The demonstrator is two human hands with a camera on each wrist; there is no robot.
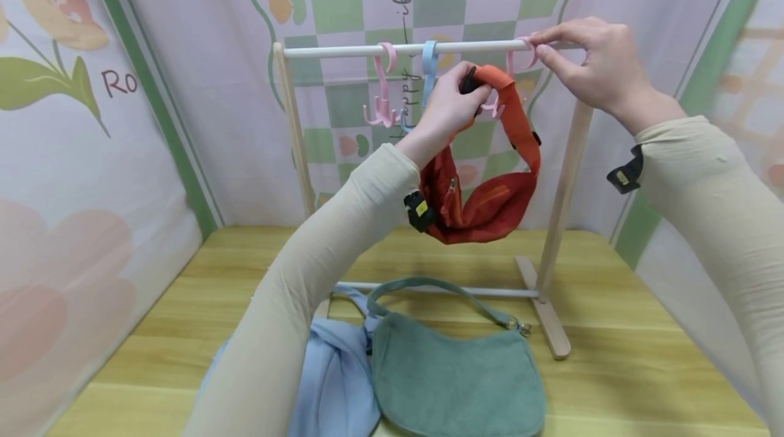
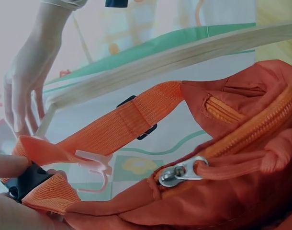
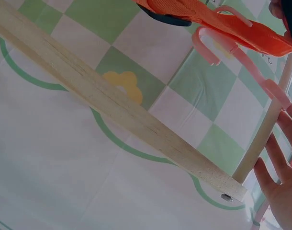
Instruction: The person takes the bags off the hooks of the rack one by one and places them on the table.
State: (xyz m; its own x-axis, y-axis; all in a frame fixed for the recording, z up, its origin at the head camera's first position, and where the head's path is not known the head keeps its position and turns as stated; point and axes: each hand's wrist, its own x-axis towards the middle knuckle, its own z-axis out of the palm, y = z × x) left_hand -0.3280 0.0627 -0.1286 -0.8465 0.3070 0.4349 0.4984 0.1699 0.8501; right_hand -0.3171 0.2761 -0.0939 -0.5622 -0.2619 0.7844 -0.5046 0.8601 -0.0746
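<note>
My left hand (image 1: 450, 110) grips the black buckle (image 2: 33, 181) and orange strap of a red-orange waist bag (image 1: 502, 209). The bag hangs below that hand in a loop, its zip pull (image 2: 182, 171) showing in the left wrist view. At the right end of the rack's white top rail (image 1: 337, 52), my right hand (image 1: 600, 66) pinches the top curve of a pink hook (image 3: 275, 90) between thumb and index finger. Its other fingers extend along the rail. The strap overlaps this hook's lower prongs in the head view.
A second pink hook (image 1: 383, 109) and a blue hook (image 1: 429, 59) hang further left on the rail. A green shoulder bag (image 1: 459, 382) lies on the wooden table (image 1: 618, 328) in front of the rack, beside a light blue bag (image 1: 333, 369). The rack's right post (image 1: 563, 192) stands behind the waist bag.
</note>
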